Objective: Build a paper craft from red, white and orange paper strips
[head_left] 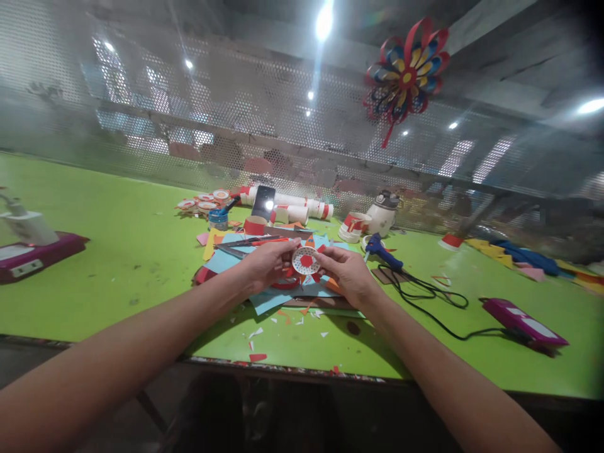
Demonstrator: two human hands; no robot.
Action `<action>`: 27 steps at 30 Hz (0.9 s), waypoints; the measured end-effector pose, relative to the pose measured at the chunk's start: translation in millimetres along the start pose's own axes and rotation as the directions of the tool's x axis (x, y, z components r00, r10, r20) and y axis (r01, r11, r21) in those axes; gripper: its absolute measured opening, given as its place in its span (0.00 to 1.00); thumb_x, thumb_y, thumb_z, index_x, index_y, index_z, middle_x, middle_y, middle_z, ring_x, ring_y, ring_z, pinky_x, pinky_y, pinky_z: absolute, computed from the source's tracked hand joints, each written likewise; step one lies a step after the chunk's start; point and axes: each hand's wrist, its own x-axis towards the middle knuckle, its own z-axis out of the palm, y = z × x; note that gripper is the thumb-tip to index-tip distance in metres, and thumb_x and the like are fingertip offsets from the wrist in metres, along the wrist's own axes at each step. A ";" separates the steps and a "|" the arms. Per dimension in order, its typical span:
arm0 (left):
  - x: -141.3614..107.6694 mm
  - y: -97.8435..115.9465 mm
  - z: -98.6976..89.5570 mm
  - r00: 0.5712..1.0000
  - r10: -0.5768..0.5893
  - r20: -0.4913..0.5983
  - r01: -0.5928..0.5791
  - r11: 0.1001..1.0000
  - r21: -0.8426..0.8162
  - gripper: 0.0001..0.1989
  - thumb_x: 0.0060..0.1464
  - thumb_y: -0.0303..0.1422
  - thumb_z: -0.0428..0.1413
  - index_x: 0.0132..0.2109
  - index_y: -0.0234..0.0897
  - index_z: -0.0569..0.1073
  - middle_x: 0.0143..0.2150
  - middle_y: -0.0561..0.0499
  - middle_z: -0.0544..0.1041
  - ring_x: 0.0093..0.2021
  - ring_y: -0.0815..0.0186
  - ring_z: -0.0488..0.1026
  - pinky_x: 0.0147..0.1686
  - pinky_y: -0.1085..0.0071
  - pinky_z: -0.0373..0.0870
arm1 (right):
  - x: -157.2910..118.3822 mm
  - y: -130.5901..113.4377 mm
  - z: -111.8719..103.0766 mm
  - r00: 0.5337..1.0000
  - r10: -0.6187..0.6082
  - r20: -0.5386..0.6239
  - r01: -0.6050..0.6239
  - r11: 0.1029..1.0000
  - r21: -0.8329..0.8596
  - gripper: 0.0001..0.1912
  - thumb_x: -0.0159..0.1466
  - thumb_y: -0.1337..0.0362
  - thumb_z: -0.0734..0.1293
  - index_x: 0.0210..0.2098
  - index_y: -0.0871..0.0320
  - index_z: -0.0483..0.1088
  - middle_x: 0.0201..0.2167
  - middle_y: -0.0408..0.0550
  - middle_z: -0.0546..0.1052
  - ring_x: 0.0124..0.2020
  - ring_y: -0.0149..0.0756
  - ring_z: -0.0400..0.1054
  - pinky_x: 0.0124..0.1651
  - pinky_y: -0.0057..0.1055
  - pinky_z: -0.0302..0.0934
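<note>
Between both hands, above a pile of coloured paper, is a small round paper disc (298,260) with a dotted white face and a red centre; red and orange pieces show around its edge. My left hand (274,261) pinches the disc's left side. On its right edge, the thumb and fingers of my right hand (346,267) are closed. Under them lie light-blue paper sheets (268,302). A pair of scissors (231,248) rests on the paper to the left of the disc.
A blue glue gun (384,251) lies to the right, near a black cord (425,296) and a purple power strip (526,324). Paper cups (353,226), a phone (263,202) and a white bottle (382,214) stand behind. Another power strip (42,255) is left.
</note>
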 end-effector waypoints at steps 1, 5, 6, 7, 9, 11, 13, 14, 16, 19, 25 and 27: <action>0.5 0.0 -1.0 1.000 0.012 0.002 -0.012 1.000 -0.007 0.11 0.50 0.39 0.61 0.33 0.33 0.74 0.33 0.47 0.76 0.31 0.69 0.70 0.29 0.74 0.65 | 0.0 -0.5 0.0 1.000 0.004 -0.003 -0.004 1.000 0.006 0.16 0.51 0.55 0.75 0.32 0.60 0.76 0.28 0.46 0.77 0.27 0.30 0.69 0.35 0.31 0.64; -0.3 2.0 -2.2 1.000 0.024 -0.007 -0.024 1.000 -0.006 0.15 0.50 0.42 0.60 0.29 0.34 0.73 0.30 0.48 0.75 0.29 0.69 0.69 0.27 0.74 0.65 | -0.1 -2.0 -0.4 1.000 0.014 -0.009 -0.014 1.000 0.027 0.15 0.51 0.55 0.75 0.32 0.61 0.76 0.28 0.46 0.77 0.28 0.30 0.69 0.36 0.32 0.64; -1.2 2.7 -1.7 1.000 0.026 0.002 -0.026 1.000 0.009 0.14 0.50 0.42 0.60 0.30 0.33 0.74 0.30 0.47 0.75 0.30 0.69 0.69 0.27 0.74 0.65 | 0.0 -2.1 -0.5 1.000 0.017 -0.010 -0.016 0.999 0.033 0.15 0.52 0.55 0.75 0.32 0.61 0.76 0.28 0.45 0.76 0.28 0.30 0.68 0.36 0.32 0.63; -2.1 3.4 -1.0 0.999 0.031 0.014 -0.032 0.999 0.035 0.13 0.49 0.41 0.61 0.32 0.33 0.75 0.31 0.47 0.75 0.30 0.69 0.70 0.28 0.74 0.65 | 0.1 -2.2 -0.6 1.000 0.020 -0.011 -0.020 0.999 0.039 0.15 0.51 0.55 0.75 0.31 0.61 0.76 0.27 0.45 0.76 0.28 0.30 0.68 0.36 0.31 0.63; -3.6 4.0 0.3 0.998 0.045 0.046 -0.050 0.994 0.096 0.11 0.47 0.36 0.63 0.34 0.33 0.76 0.31 0.48 0.76 0.30 0.69 0.70 0.29 0.73 0.66 | 0.3 -2.7 -0.1 1.000 0.025 -0.017 -0.024 0.999 0.047 0.15 0.51 0.55 0.75 0.31 0.61 0.76 0.26 0.44 0.76 0.27 0.30 0.67 0.35 0.31 0.63; -3.8 3.4 0.8 0.997 0.051 0.060 -0.059 0.988 0.143 0.10 0.44 0.33 0.65 0.33 0.32 0.76 0.30 0.48 0.76 0.29 0.70 0.70 0.31 0.72 0.67 | 0.1 -4.3 1.4 1.000 0.020 -0.023 -0.018 0.998 0.054 0.16 0.51 0.54 0.75 0.30 0.60 0.75 0.25 0.44 0.75 0.26 0.30 0.66 0.34 0.30 0.62; -2.8 1.7 0.0 0.997 0.049 0.051 -0.056 0.985 0.163 0.09 0.43 0.31 0.66 0.33 0.32 0.77 0.31 0.48 0.77 0.30 0.70 0.71 0.32 0.72 0.67 | -0.5 -6.8 3.6 1.000 0.000 -0.026 0.001 0.998 0.058 0.16 0.52 0.52 0.73 0.28 0.60 0.75 0.24 0.44 0.74 0.26 0.30 0.65 0.34 0.31 0.62; -2.1 0.8 -0.7 0.998 0.048 0.052 -0.056 0.984 0.166 0.09 0.43 0.31 0.66 0.33 0.32 0.77 0.32 0.47 0.77 0.30 0.70 0.71 0.33 0.72 0.67 | -0.8 -7.9 4.6 0.999 -0.012 -0.036 0.014 0.998 0.056 0.17 0.53 0.51 0.72 0.26 0.60 0.75 0.23 0.44 0.73 0.26 0.31 0.65 0.34 0.31 0.62; -0.6 -1.1 -2.3 0.997 0.044 0.058 -0.054 0.982 0.180 0.09 0.43 0.32 0.66 0.33 0.32 0.78 0.33 0.46 0.78 0.31 0.69 0.72 0.33 0.72 0.67 | -1.0 -9.3 5.5 0.995 -0.047 -0.086 0.051 0.998 0.044 0.18 0.53 0.50 0.72 0.24 0.60 0.75 0.22 0.44 0.73 0.25 0.31 0.64 0.34 0.32 0.62; 0.9 -3.0 -4.2 0.998 0.035 0.055 -0.046 0.975 0.215 0.10 0.44 0.33 0.66 0.35 0.33 0.78 0.34 0.45 0.78 0.31 0.68 0.72 0.33 0.70 0.67 | 0.8 -8.1 3.1 0.978 -0.094 -0.184 0.101 0.995 0.028 0.15 0.50 0.53 0.74 0.23 0.60 0.75 0.21 0.43 0.73 0.25 0.30 0.63 0.34 0.32 0.61; 2.3 -4.4 -6.0 0.998 0.052 0.030 -0.058 0.966 0.251 0.10 0.44 0.33 0.65 0.35 0.32 0.79 0.36 0.43 0.79 0.32 0.67 0.73 0.33 0.69 0.68 | 6.7 -6.9 -6.3 0.951 -0.097 -0.295 0.121 0.990 0.065 0.14 0.45 0.56 0.76 0.23 0.59 0.74 0.21 0.42 0.72 0.24 0.29 0.63 0.33 0.31 0.60; 2.6 -4.3 -6.1 0.998 0.057 0.024 -0.061 0.965 0.254 0.11 0.44 0.34 0.65 0.35 0.32 0.79 0.35 0.43 0.78 0.31 0.66 0.73 0.32 0.69 0.68 | 7.4 -9.1 -7.8 0.944 -0.092 -0.316 0.121 0.990 0.073 0.15 0.44 0.55 0.76 0.23 0.59 0.74 0.20 0.42 0.72 0.24 0.29 0.63 0.33 0.31 0.60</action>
